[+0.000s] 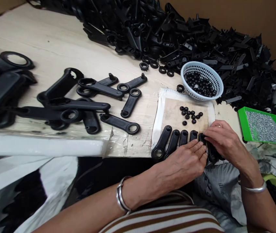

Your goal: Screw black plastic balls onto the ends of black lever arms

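Note:
Black plastic crank arms (161,142) lie side by side in a row on a white-edged cloth pad (157,113) at the table's front edge. My left hand (184,163) rests across the right part of this row, fingers stretched flat. At the upper end of one arm, my right hand (225,142) has its thumb and fingers pinched together; whatever is between them is hidden. Just beyond the row, several small round black knobs (188,116) are scattered on the pad. The lower ends of the arms under my hands are covered.
A light-blue plastic basket (219,82) holds more black knobs. To the right sits a green tray (243,124) of small silver metal pieces. A large heap of black parts (152,35) fills the back. Loose crank arms (122,124) lie on the left, and black rings (144,66) near the heap.

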The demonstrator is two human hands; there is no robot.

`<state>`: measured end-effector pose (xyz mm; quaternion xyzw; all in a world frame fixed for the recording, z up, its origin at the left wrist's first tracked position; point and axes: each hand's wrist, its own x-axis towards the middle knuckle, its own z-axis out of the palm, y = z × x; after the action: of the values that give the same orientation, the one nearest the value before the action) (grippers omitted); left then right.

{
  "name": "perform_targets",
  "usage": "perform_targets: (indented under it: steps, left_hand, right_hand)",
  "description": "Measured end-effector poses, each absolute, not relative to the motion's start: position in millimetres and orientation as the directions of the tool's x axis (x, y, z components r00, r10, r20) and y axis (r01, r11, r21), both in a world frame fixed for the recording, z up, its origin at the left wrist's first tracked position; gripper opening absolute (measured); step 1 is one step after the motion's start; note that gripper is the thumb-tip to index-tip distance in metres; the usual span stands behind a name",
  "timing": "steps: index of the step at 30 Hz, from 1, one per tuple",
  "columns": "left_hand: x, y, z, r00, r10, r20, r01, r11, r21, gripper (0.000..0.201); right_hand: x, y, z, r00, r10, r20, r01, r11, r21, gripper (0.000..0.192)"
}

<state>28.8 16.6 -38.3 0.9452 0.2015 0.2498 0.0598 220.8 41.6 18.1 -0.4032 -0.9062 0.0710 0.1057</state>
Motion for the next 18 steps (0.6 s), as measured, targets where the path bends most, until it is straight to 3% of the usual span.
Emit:
perform_targets:
  steps: [6, 11, 15, 18]
  left_hand:
    - [28, 17, -37, 0.79, 0.422, 0.445, 0.36, -0.906, 0.22, 0.019]
    - [28, 17, -37, 0.788, 0.427, 0.443, 0.357, -0.904, 0.236, 0.02]
    - [29, 17, -40, 0.785, 0.422, 0.454, 0.357, -0.907, 0.226, 0.018]
    - [30, 17, -42, 0.779, 0.421, 0.466, 0.352, -0.907, 0.23, 0.017]
  right_hand:
    - [205, 38, 32, -0.692, 0.72, -0.056, 0.721, 0.687, -0.09, 0.018]
    - [194, 36, 39, -0.67, 0.732, -0.126, 0.732, 0.679, 0.049, 0.019]
    - [202, 39, 33, -0.679, 0.726, -0.112, 0.734, 0.675, -0.071, 0.012]
    - [216, 41, 26, -0.691, 0.723, 0.011, 0.714, 0.684, -0.152, 0.017]
